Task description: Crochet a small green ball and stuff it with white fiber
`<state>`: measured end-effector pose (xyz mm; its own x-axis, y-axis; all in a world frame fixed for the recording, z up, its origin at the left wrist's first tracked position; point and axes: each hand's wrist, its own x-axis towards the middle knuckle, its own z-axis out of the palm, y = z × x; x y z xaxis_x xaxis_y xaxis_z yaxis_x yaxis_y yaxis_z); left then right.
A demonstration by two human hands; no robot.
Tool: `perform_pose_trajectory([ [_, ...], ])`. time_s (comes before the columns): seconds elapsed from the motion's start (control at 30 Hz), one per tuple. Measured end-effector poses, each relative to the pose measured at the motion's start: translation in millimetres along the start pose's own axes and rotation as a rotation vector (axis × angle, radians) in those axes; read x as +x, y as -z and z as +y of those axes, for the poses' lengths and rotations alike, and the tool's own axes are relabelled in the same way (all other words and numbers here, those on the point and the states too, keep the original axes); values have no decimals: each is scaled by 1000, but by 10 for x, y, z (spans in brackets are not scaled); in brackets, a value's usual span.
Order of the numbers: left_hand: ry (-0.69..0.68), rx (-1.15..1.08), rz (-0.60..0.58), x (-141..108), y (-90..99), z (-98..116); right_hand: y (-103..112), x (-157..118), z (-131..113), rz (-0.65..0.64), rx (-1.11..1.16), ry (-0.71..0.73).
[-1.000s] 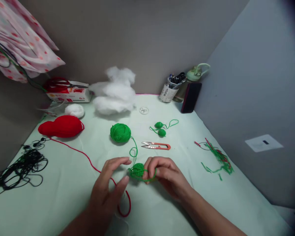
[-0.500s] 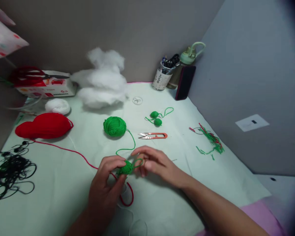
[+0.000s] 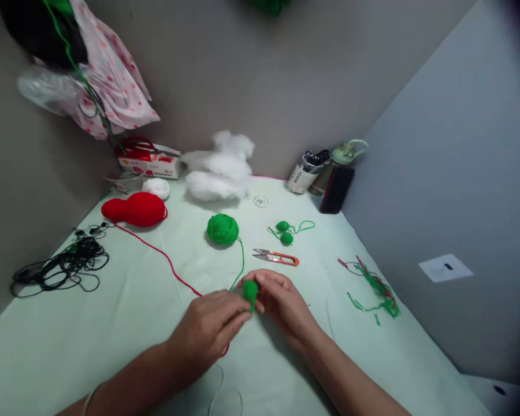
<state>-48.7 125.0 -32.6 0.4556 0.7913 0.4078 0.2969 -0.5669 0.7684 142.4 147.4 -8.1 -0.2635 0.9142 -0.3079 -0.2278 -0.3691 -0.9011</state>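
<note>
A small green crocheted piece (image 3: 250,290) is held between my hands, low in the middle of the view. My left hand (image 3: 214,320) pinches its lower end between thumb and fingers. The fingers of my right hand (image 3: 279,297) are closed around its right side. Behind my hands lies a green yarn ball (image 3: 223,229), its strand running down toward them. Orange-handled thread snips (image 3: 277,257) rest just beyond my right hand. Two small green crocheted pieces (image 3: 285,232) with loose tails lie farther back. Red yarn (image 3: 169,260) passes under my left hand.
At the left are a red yarn skein (image 3: 136,209), tangled black cord (image 3: 65,263) and a box (image 3: 156,164) with red scissors. White stuffing (image 3: 221,170) sits at the back. A pen jar (image 3: 302,176), phone (image 3: 337,190) and yarn scraps (image 3: 379,289) are at the right.
The camera view has shifted, showing more of the wall and hanging bag. The green piece is now turned upright, and my right fingers have come onto it. My left hand has moved right.
</note>
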Motion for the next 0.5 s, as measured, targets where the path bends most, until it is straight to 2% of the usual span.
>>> perform_pose_trajectory([
  [0.03, -54, 19, -57, -6, -11, 26, -11, -12, -11, -20, 50, -16],
  [0.1, -28, 15, -138, 0, -22, 71, -49, -50, -27, -65, 69, -11],
  [0.23, 277, -224, -142, 64, -8, 135, -129, -137, -35, -16, -11, 82],
  [0.3, 377, -340, -167, 111, 39, 170, -140, -171, -81, 11, -46, 98],
  [0.4, 418, -277, -243, 203, 241, 218, -94, -204, -292, -42, -218, 127],
  [0.47, 391, -126, -271, 285, 476, 209, -27, -190, -513, -66, -462, 224],
  [0.5, 382, -57, -243, 336, 613, 181, 12, -161, -629, -69, -575, 275],
])
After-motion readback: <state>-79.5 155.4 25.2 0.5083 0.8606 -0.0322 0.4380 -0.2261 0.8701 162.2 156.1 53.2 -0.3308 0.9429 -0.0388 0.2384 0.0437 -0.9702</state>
